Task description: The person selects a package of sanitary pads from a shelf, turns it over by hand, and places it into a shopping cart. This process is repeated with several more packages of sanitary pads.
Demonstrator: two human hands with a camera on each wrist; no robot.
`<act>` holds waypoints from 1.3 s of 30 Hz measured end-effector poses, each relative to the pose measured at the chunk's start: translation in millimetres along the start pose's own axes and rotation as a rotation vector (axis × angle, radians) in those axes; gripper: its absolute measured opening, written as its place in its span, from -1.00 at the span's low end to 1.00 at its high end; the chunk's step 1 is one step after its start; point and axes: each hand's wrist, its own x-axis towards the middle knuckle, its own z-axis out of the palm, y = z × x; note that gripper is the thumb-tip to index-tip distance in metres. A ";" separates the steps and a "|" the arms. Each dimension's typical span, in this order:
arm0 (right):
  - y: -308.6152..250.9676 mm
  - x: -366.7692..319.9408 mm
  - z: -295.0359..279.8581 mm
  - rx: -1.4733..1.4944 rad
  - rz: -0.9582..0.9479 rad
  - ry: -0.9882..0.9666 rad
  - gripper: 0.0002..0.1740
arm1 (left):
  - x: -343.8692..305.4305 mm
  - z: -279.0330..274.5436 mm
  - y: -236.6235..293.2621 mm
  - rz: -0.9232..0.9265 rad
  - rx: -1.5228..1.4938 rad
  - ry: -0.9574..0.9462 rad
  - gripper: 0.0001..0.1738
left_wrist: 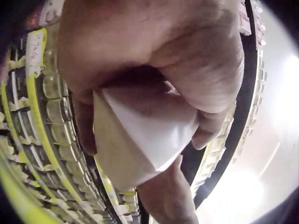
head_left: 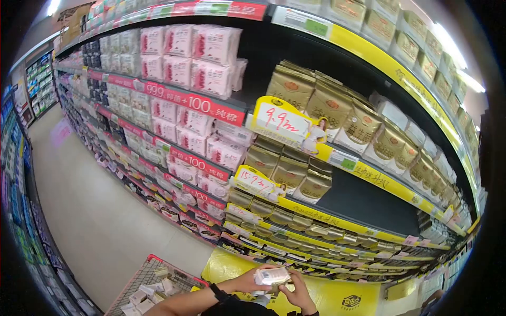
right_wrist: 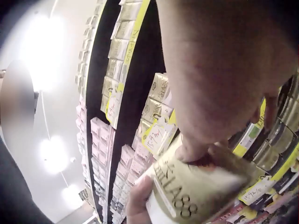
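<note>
Low in the head view, both hands hold a small white and gold pack of sanitary pads. My left hand grips its left side, a black band round the wrist. From the other side my right hand holds it, thumb by the near edge. The left wrist view shows the left hand over the pack's plain white folded end, fingers down both sides. In the right wrist view, the right hand's thumb presses the gold printed face, and left-hand fingertips touch its lower left edge.
A red-rimmed wire shopping cart with several packs in it stands lower left. Ahead rise shelves of gold packs and pink packs, with yellow price strips along their edges. An aisle floor runs off to the left.
</note>
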 end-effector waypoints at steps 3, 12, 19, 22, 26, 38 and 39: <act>-53.0 34.0 -3.3 -0.259 -0.198 0.018 -0.50 | -26.2 -22.7 -12.3 -0.043 0.137 0.147 -0.12; -249.9 216.6 -2.5 -0.600 -0.934 0.046 -0.51 | -76.0 -28.1 1.3 0.039 0.243 0.391 -0.11; -296.1 382.5 14.2 -0.872 -0.606 0.277 -0.35 | -106.7 -39.1 -9.6 0.157 0.247 0.561 -0.07; -316.2 395.0 23.4 -0.937 -0.572 0.215 -0.29 | -122.1 -38.9 -2.3 0.174 0.164 0.632 -0.06; -317.7 419.0 22.6 -0.733 -0.311 -0.027 -0.01 | -142.1 -41.6 1.1 0.200 0.114 0.684 -0.05; -316.7 406.6 14.5 -0.792 -0.383 -0.073 0.23 | -142.4 -58.6 12.1 0.147 0.186 0.670 -0.06; -316.0 401.2 15.8 -0.784 -0.456 -0.091 0.21 | -140.8 -56.8 16.5 0.127 0.221 0.664 -0.06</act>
